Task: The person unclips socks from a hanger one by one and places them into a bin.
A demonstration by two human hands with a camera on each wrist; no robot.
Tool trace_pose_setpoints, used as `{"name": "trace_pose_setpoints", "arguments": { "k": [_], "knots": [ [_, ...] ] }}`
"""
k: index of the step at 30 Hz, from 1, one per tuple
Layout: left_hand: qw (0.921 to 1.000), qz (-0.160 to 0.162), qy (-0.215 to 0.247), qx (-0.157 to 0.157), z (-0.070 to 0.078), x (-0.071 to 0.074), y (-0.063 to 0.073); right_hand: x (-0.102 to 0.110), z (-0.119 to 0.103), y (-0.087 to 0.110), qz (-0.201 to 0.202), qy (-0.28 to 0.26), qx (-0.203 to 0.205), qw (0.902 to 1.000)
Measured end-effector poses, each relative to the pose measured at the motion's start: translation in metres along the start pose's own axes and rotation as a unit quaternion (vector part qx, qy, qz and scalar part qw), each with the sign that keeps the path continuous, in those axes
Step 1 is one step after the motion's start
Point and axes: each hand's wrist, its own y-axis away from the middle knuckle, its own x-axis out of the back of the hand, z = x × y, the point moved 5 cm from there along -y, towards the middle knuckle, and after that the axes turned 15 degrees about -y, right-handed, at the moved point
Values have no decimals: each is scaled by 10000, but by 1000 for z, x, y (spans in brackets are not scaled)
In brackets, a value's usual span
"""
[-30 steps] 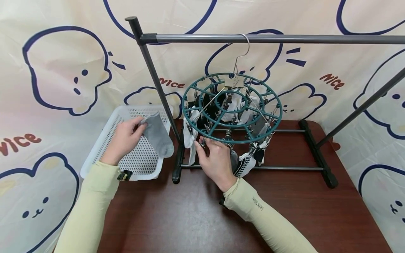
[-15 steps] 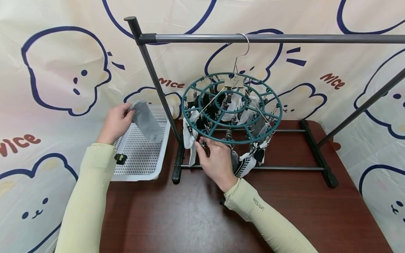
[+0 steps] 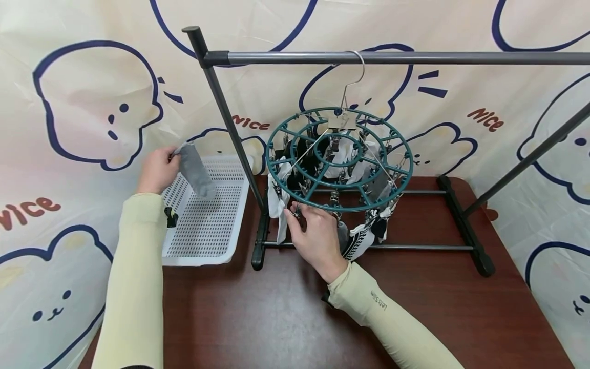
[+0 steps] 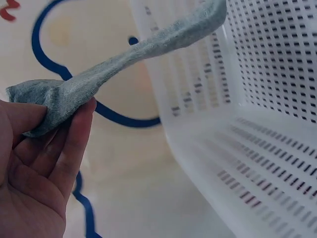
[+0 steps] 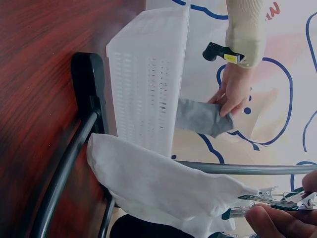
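My left hand [image 3: 158, 170] pinches a grey sock [image 3: 196, 171] by its cuff end, and the sock hangs over the white basket [image 3: 236, 225]. In the left wrist view the thumb and fingers press the cuff between them while the rest stretches toward the basket. At the front rim of the round green clip hanger [image 3: 308, 201], my right hand [image 3: 318, 236] grips a metal clip [image 5: 292, 202]. Close by that hand, a white sock [image 5: 163, 178] hangs from clips in the right wrist view. Several black, white and grey socks hang below the rings.
By its hook [image 3: 361, 64] the hanger hangs from a dark metal rack bar [image 3: 286, 58]. The rack's left foot [image 3: 258, 256] stands between basket and hanger on the brown table [image 3: 258, 318]. A printed cloth [image 3: 92, 102] forms the backdrop.
My left hand has moved left and upward, carrying the grey sock from the basket's middle toward its left rim. My right hand stays at the hanger's front rim.
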Motion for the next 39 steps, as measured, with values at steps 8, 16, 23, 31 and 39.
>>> {"name": "trace_pose_setpoints", "arguments": {
  "k": [8, 16, 23, 31, 39],
  "knots": [
    [9965, 89, -205, 806, -30, -4, -5, 2, -1, -1, 21, -7, 59, 10000],
    [9912, 135, -581, 1183, -36, -18, -11, 1, -1, 0, -22, -148, 37, 9999],
    [9940, -280, -776, 713, -17, -49, -12, 3, -1, -2, 22, -99, 119, 9999],
    [9859, -1436, -799, 306, 10, -87, -13, 2, 0, 0, 22, -103, 157, 9998],
    [9689, -2262, -1005, -71, 30, -116, -11, 2, 0, 0, -18, -115, 133, 9998]
  ]
}}
